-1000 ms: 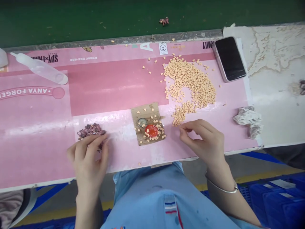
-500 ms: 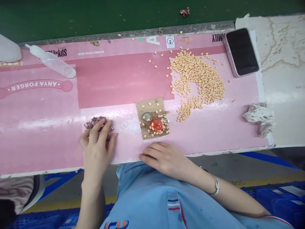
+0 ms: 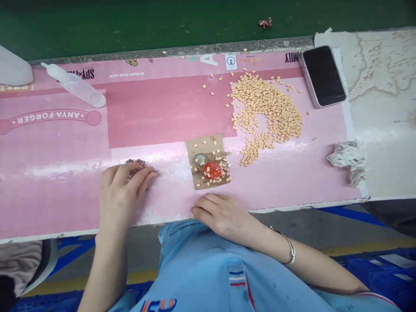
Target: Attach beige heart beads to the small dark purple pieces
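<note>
Left hand (image 3: 121, 193): grip half closed over purple pieces (image 3: 139, 163); hold cannot be told.
Right hand (image 3: 221, 212): grip loosely curled, empty, on pink surface (image 3: 55, 195).

The pink printed board (image 3: 169, 112) bears all legible markings, inverted. At 9 o'clock, the curved dark-pink banner (image 3: 48, 115) reads "ANYA FORGER" in white. At 11 o'clock, black print (image 3: 79, 74) reads "SPY×FAMILY"; at 1 o'clock, black print (image 3: 291, 57) reads "MILY". At 12 o'clock stands a large white letter "A" (image 3: 208, 58). Beside it, the small white rectangular label (image 3: 231, 61) is too small to read. At 6 o'clock, the dark lettering (image 3: 159, 304) on the light-blue shirt (image 3: 195, 268) is cut off and unreadable.
</note>
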Available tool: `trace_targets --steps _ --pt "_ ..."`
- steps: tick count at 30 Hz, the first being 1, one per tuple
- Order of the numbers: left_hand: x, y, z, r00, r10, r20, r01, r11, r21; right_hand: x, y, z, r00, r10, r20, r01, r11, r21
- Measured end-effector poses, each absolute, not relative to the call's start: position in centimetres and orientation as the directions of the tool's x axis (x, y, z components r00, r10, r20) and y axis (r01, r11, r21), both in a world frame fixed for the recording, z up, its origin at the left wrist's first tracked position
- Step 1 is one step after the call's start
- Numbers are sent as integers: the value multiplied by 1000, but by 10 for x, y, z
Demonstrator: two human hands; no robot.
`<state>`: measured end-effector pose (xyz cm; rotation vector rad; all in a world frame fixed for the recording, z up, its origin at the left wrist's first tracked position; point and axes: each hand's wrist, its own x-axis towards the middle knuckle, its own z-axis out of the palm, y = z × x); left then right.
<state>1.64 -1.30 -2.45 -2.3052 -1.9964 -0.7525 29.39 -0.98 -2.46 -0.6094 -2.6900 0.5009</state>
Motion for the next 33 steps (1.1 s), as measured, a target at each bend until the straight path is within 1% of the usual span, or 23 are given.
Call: trace_targets --steps 3,5,8,10,12,13,15,18,23,26,30,33 --pt "18 -12 -19 43 929 368 901 -195 387 295 -11 -28 -848 459 265 328 847 -417" --pt "23 -16 -14 3 931 366 865 -186 466 293 -12 -31 -851 449 272 316 852 -418" --pt "37 -31 -5 -63 947 314 803 -138 580 292 -12 -34 -854 438 281 304 859 -413" --pt "50 -42 0 -153 960 233 719 -54 693 292 -10 -32 -854 436 284 301 860 -413" --pt "64 -49 6 -213 973 87 557 47 829 294 -5 -24 -824 468 319 304 841 -449" --pt "71 -50 8 -209 978 5 464 94 881 296 -2 -18 -789 504 352 311 821 -478" --pt "86 -51 13 -123 982 -143 310 175 935 299 4 -4 -687 582 435 321 780 -537" --pt "105 -46 18 21 959 -282 170 275 946 303 11 15 -591 628 507 324 760 -564" --pt "115 -37 18 160 902 -402 19 404 914 308 12 23 -578 633 515 324 757 -567" --pt "115 -32 18 193 874 -447 -12 457 889 311 11 19 -567 665 486 316 721 -617" --pt "118 -28 19 204 848 -488 -15 501 865 314 10 11 -515 727 454 233 629 -742" --pt "119 -27 18 214 840 -499 -8 512 859 315 9 6 -477 756 448 212 594 -776"
